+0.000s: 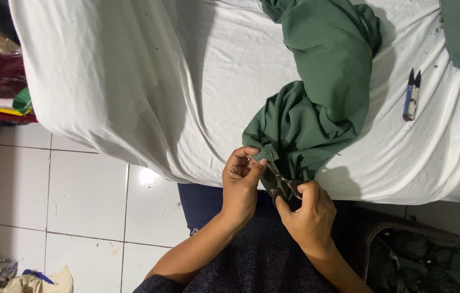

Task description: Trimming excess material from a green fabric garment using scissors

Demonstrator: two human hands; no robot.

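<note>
Since we're pinching the hem edge of the green garment (317, 103) w/ our left hand (241, 187) and our right hand (309, 214) is closed round small snips (281, 184), blades right at the fold, the risk is prob nicking the fabric itself instead of just a thread. Fingertips sit v close to the blades too. Most of the garment is bunched on the white sheet (148, 81) and could drag off the edge. Spare blue-handled clippers (412, 95) lie well apart on the right
</note>
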